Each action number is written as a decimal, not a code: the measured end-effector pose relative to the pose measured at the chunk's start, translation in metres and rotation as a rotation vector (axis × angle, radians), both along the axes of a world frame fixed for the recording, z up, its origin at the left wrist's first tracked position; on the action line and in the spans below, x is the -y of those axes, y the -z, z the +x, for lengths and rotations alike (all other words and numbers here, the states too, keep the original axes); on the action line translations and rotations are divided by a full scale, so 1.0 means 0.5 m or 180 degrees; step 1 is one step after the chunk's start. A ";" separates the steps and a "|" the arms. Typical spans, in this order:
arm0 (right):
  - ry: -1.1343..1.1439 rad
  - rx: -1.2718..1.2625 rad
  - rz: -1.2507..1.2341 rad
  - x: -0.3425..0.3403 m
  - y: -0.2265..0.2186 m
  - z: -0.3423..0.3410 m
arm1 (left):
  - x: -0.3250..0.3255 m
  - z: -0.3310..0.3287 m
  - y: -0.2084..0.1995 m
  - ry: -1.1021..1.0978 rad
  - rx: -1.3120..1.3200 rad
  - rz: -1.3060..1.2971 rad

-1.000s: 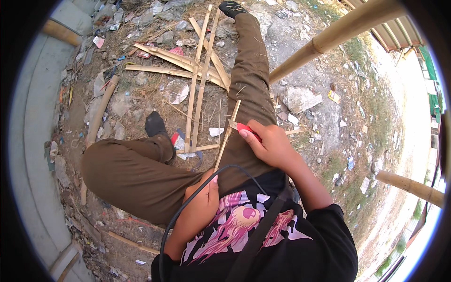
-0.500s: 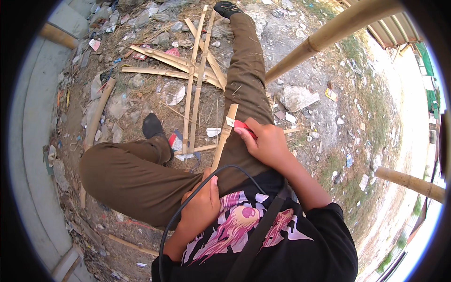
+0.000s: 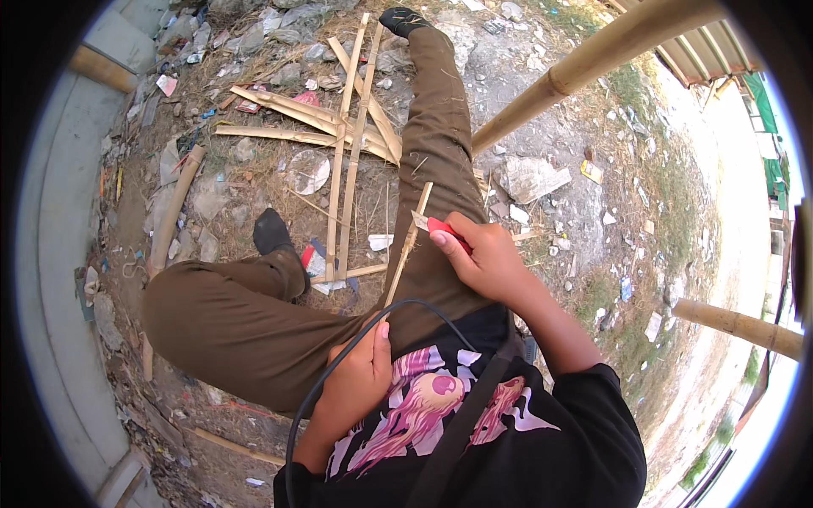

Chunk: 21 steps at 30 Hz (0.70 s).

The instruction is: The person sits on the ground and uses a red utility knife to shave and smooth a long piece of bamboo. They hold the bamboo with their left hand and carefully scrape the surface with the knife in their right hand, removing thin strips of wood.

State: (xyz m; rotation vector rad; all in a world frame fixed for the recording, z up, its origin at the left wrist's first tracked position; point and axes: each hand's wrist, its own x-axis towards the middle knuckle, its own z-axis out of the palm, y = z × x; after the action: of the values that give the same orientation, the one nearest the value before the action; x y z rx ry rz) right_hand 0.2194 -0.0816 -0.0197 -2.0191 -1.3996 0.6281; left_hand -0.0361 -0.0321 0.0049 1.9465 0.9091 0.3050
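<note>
Over my outstretched right leg lies a thin bamboo strip (image 3: 406,250), its narrow edge turned up. My left hand (image 3: 357,368) is closed round its near end, close to my waist. In my right hand (image 3: 478,258) I grip a red-handled cutter knife (image 3: 446,234). Its blade rests against the strip a little below the far tip. A black cable (image 3: 326,372) loops across my left wrist and lap.
More split bamboo strips (image 3: 343,152) lie crossed on the littered ground beyond my bent left leg. A thick bamboo pole (image 3: 584,68) slants in at upper right, and another pole (image 3: 741,328) juts in at right. A grey wall (image 3: 63,254) stands at left.
The bamboo strip has been turned from its broad face onto its narrow edge. The knife blade stays near its far end, and both hands keep their grip.
</note>
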 end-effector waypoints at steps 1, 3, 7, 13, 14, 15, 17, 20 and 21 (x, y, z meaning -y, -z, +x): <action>0.0047 -0.0079 0.0028 0.000 0.006 -0.005 | 0.001 -0.001 0.000 -0.0008 -0.0001 -0.0023; 0.0060 0.0136 0.0085 -0.003 0.009 -0.011 | 0.001 -0.003 0.001 -0.0019 0.0000 -0.0061; 0.0562 0.0152 0.0192 -0.018 0.038 -0.004 | 0.002 -0.004 -0.003 -0.0004 -0.0132 -0.0242; 0.1306 -0.0372 0.0366 -0.028 0.068 0.075 | -0.002 -0.009 -0.015 0.0034 -0.0083 -0.0800; 0.1159 -0.0394 0.0395 -0.023 0.067 0.073 | -0.012 -0.004 -0.027 -0.0031 -0.0098 -0.1078; 0.1005 -0.0417 0.0410 -0.017 0.057 0.065 | -0.018 0.000 -0.037 -0.0104 -0.0114 -0.1368; 0.0700 -0.0502 0.0378 -0.004 0.030 0.042 | -0.021 -0.002 -0.032 -0.0260 0.0043 -0.1724; 0.0306 -0.0606 0.0295 0.000 0.006 0.004 | -0.030 -0.009 -0.031 -0.0267 0.0215 -0.2500; 0.0227 -0.0570 0.0295 0.001 0.009 -0.002 | -0.032 -0.013 -0.032 -0.0229 0.0263 -0.2804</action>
State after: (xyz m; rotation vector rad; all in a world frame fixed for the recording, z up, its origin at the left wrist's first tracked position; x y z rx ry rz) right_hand 0.2185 -0.0822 -0.0243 -1.8818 -1.2242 0.6821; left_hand -0.0426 -0.0164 0.0210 1.0833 0.8598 0.0051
